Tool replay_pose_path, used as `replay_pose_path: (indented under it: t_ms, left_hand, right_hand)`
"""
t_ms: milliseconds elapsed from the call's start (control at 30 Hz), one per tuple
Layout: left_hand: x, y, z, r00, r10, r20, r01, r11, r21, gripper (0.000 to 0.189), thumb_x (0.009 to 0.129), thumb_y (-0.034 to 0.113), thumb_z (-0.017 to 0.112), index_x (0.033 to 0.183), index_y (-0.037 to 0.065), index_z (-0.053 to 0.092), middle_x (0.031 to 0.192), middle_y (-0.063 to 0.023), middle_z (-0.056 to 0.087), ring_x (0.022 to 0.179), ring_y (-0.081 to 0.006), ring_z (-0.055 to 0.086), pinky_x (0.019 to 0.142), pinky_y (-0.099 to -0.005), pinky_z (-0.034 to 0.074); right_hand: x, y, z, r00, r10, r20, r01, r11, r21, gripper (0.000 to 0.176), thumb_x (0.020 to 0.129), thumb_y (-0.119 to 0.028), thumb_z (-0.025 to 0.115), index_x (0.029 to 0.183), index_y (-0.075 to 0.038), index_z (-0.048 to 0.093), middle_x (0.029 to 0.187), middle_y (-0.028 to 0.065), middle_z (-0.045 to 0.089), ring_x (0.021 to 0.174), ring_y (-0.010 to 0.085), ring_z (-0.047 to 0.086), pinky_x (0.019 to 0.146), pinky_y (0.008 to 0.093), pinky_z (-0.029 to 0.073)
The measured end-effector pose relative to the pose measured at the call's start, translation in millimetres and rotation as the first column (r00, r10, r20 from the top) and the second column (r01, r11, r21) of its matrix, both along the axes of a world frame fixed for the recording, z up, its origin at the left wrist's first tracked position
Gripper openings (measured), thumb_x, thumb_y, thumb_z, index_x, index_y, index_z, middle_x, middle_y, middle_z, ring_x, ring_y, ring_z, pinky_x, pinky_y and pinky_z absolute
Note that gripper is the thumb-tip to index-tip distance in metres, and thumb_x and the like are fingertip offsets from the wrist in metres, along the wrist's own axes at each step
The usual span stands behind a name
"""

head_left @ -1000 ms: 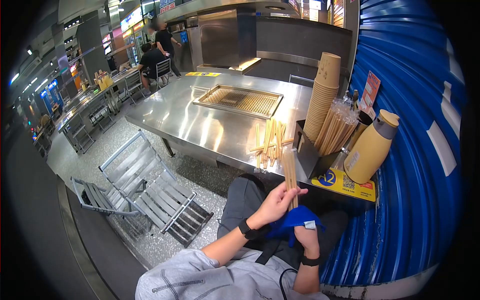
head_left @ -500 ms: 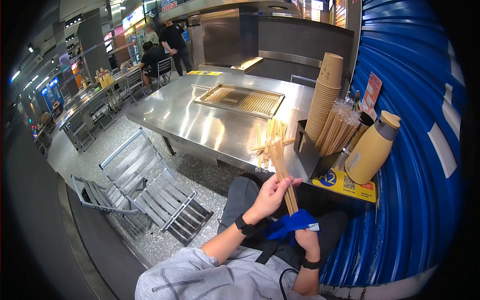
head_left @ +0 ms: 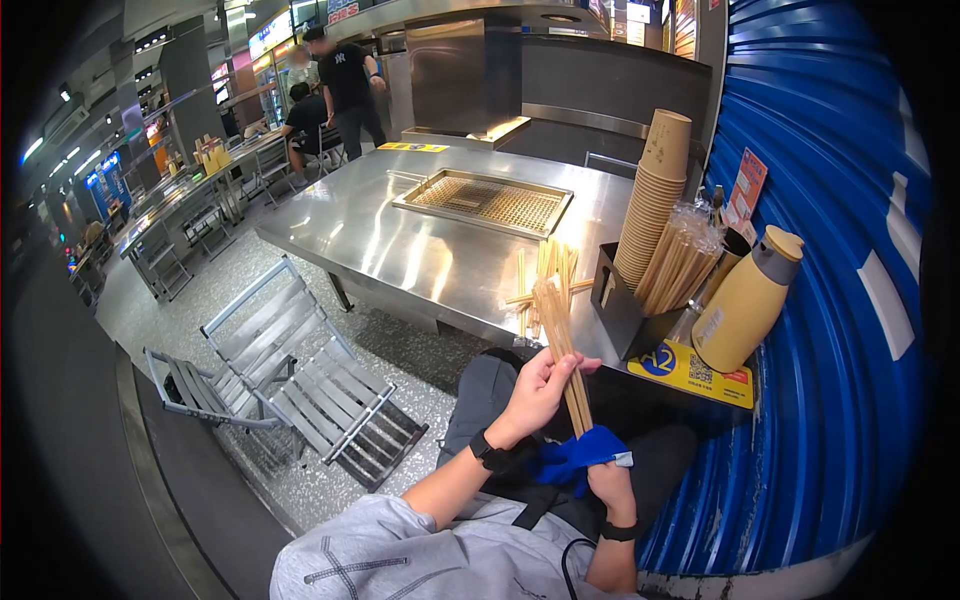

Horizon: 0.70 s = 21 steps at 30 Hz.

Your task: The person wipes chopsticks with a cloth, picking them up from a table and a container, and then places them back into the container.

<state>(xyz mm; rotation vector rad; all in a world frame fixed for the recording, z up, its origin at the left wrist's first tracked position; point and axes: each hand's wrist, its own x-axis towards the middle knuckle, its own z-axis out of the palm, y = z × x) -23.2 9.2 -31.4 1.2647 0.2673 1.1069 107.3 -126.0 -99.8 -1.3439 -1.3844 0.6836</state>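
My left hand [head_left: 537, 391] grips a bundle of wooden chopsticks [head_left: 560, 340] near their middle, tips tilted up and to the left over my lap. My right hand [head_left: 606, 482] sits lower, closed around a blue cloth [head_left: 577, 452] that wraps the lower ends of the same chopsticks. More loose chopsticks [head_left: 545, 275] lie on the steel table [head_left: 400, 250] just beyond my knees.
A black holder [head_left: 625, 310] with wrapped chopsticks, a tall stack of paper cups [head_left: 655, 190] and a tan thermos [head_left: 745, 300] stand at the table's right by a blue shutter. A metal mesh tray [head_left: 485, 200] lies mid-table. A folded metal chair [head_left: 280, 360] lies on the floor. People stand far behind.
The chopstick bundle has tilted from upright to leaning left and shifted slightly. A person in black at the back has walked closer.
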Motion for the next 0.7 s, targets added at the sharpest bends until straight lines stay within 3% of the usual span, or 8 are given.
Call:
replay_pose_path:
  t_ms: [133,200,333,467,500,533,600,700]
  left_hand:
    - [-2.1,-1.5,4.6,0.993,-0.054,0.106,0.065,0.992,-0.105,0.024,0.1,0.02,0.044,0.107,-0.002,0.049,0.108,-0.0175,0.064,0.1,-0.0215,0.062,0.09,-0.0327,0.048]
    - [-3.2,-2.1,6.8,0.995,-0.016,0.1,0.024,0.997,-0.072,0.023,0.1,0.02,0.044,0.107,-0.002,0.049,0.108,-0.0177,0.064,0.101,-0.0209,0.061,0.09,-0.032,0.048]
    - [-1.7,-4.3,2.9,0.995,0.093,0.036,-0.095,0.994,0.058,0.024,0.1,0.019,0.043,0.111,-0.002,0.049,0.109,-0.0152,0.064,0.103,-0.0161,0.06,0.089,-0.0285,0.047]
    - [6.9,-11.5,-2.9,0.976,0.113,-0.184,-0.068,0.97,0.233,0.03,0.1,0.019,0.042,0.122,-0.001,0.046,0.113,-0.0072,0.065,0.098,-0.0078,0.056,0.085,-0.0247,0.045]
    - [8.0,-18.6,1.5,0.975,0.033,-0.219,0.014,0.978,0.21,0.031,0.101,0.018,0.04,0.123,-0.002,0.045,0.118,-0.0099,0.062,0.104,-0.0103,0.055,0.088,-0.0255,0.044]
    - [8.8,-25.0,4.6,0.967,-0.047,-0.251,0.096,0.978,0.186,0.032,0.101,0.017,0.039,0.124,-0.003,0.045,0.122,-0.0125,0.059,0.109,-0.0129,0.054,0.092,-0.0264,0.043]
    - [10.0,-26.4,4.9,0.914,-0.124,-0.386,0.2,0.966,0.162,0.036,0.101,0.016,0.04,0.13,-0.004,0.039,0.125,-0.0113,0.058,0.11,-0.0126,0.054,0.087,-0.0246,0.044]
    - [11.2,-22.9,0.2,0.917,-0.184,-0.355,0.239,0.964,0.119,0.037,0.1,0.017,0.043,0.131,-0.003,0.039,0.126,-0.0113,0.057,0.112,-0.0131,0.053,0.091,-0.0266,0.044]
  right_hand:
    - [2.0,-3.8,4.8,0.993,-0.105,-0.049,0.108,0.993,0.053,0.015,0.088,-0.002,0.052,0.098,0.001,0.062,0.095,0.0104,0.064,0.089,0.0215,0.061,0.081,0.0324,0.047]
    - [-1.0,-3.1,14.0,0.965,-0.199,-0.168,0.216,0.973,0.086,0.014,0.085,0.001,0.052,0.094,0.003,0.062,0.089,0.0115,0.065,0.083,0.0219,0.062,0.077,0.0333,0.048]
    - [9.0,-5.1,-7.0,0.847,-0.427,-0.317,0.456,0.89,0.021,0.021,0.089,-0.005,0.055,0.108,0.003,0.06,0.104,0.0125,0.064,0.095,0.0213,0.06,0.084,0.0334,0.046]
    - [1.7,-4.5,20.6,0.922,-0.322,0.217,0.267,0.932,0.246,0.023,0.086,-0.005,0.059,0.108,0.001,0.058,0.103,0.0147,0.062,0.094,0.027,0.058,0.085,0.0367,0.046]
    - [-2.7,1.2,16.9,0.932,-0.277,0.232,0.22,0.945,0.244,0.021,0.085,-0.005,0.06,0.106,0.0,0.059,0.099,0.0153,0.062,0.091,0.0303,0.058,0.083,0.0376,0.046]
    - [-13.7,6.0,16.6,0.941,-0.322,0.099,0.289,0.923,0.256,0.015,0.086,-0.005,0.058,0.1,0.0,0.06,0.093,0.0142,0.062,0.086,0.0308,0.058,0.076,0.0382,0.046]
    - [-8.7,15.1,4.9,0.962,-0.267,0.06,0.252,0.95,0.185,0.01,0.086,-0.004,0.055,0.095,0.0,0.059,0.089,0.0129,0.061,0.081,0.0296,0.058,0.07,0.0381,0.046]
    - [-7.1,16.2,-3.9,0.961,-0.272,0.056,0.254,0.942,0.218,0.008,0.086,-0.003,0.052,0.093,-0.001,0.057,0.085,0.0122,0.059,0.077,0.0293,0.058,0.065,0.0376,0.046]
